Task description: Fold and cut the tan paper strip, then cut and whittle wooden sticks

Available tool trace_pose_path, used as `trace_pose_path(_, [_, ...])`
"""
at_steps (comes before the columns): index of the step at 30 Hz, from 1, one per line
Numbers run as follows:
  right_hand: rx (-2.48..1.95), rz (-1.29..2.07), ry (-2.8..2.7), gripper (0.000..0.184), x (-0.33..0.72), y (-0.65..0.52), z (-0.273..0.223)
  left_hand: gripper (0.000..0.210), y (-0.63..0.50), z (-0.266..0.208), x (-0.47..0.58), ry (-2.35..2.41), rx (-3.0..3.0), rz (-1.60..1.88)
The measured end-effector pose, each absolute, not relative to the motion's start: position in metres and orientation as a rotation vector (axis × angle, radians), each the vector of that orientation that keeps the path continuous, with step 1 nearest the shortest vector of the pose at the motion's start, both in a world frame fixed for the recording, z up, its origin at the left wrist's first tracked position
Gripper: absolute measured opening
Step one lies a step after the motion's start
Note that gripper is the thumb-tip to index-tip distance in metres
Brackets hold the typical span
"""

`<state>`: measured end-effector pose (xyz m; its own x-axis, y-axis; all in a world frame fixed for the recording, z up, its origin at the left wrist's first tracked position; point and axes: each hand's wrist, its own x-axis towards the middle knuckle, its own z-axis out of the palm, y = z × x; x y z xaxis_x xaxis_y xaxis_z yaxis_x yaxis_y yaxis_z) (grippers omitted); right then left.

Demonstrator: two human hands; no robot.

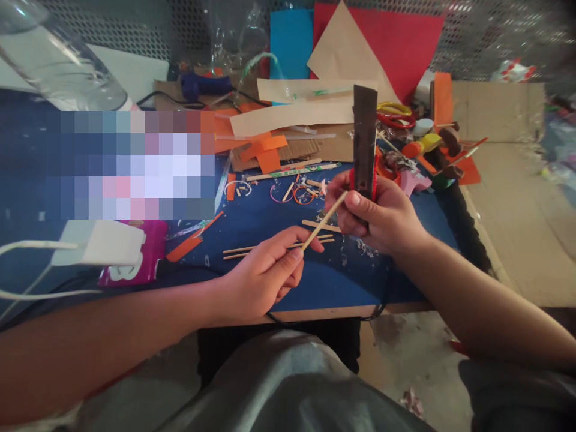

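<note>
My left hand point(269, 273) pinches the lower end of a thin wooden stick point(323, 223) between thumb and fingers. The stick slants up to the right, its far tip at the thumb of my right hand point(386, 217). That hand is closed around a tool with a broad, dark, flat metal blade point(365, 135) pointing up and a red handle, mostly hidden by the fingers. Whether the blade touches the stick I cannot tell. Behind my left hand, thin sticks point(243, 249) lie on the blue tabletop point(355, 282). A flat craft stick point(315, 225) lies just beyond them.
At left are a clear bottle point(67, 54), a white charger point(101, 243) and a magenta socket block point(155, 246). A dark blue glue gun point(204, 86), orange paper strips point(265, 153), scissors with yellow handles point(393, 109) and cardboard point(504, 180) lie beyond and to the right.
</note>
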<state>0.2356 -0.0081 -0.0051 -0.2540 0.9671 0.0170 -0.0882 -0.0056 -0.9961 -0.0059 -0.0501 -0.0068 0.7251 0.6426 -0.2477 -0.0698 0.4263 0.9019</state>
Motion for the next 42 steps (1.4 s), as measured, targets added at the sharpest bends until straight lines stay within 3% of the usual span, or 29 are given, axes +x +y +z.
trace_pose_path(5, [-0.959, 1.534, -1.352, 0.042, 0.236, -0.009, -0.004, 0.024, -0.051, -0.006, -0.007, 0.646, 1.063, 0.396])
trace_pose_path(22, [-0.974, 1.630, -1.348, 0.049, 0.233, -0.008, 0.000, 0.032, -0.051, -0.007, -0.004, 0.671, 1.014, 0.379])
trace_pose_path(31, [-1.091, 1.020, -1.688, 0.070, 0.246, -0.010, -0.006, 0.027, -0.048, -0.004, -0.004, 0.641, 0.913, 0.685])
trace_pose_path(35, [-1.101, 0.664, -2.045, 0.057, 0.253, -0.013, 0.000, 0.024, -0.045, -0.004, -0.005, 0.637, 0.862, 0.767])
trace_pose_path(42, [-1.034, 0.526, -2.287, 0.044, 0.254, -0.014, 0.001, 0.026, -0.044, -0.003, -0.003, 0.667, 0.889, 0.837])
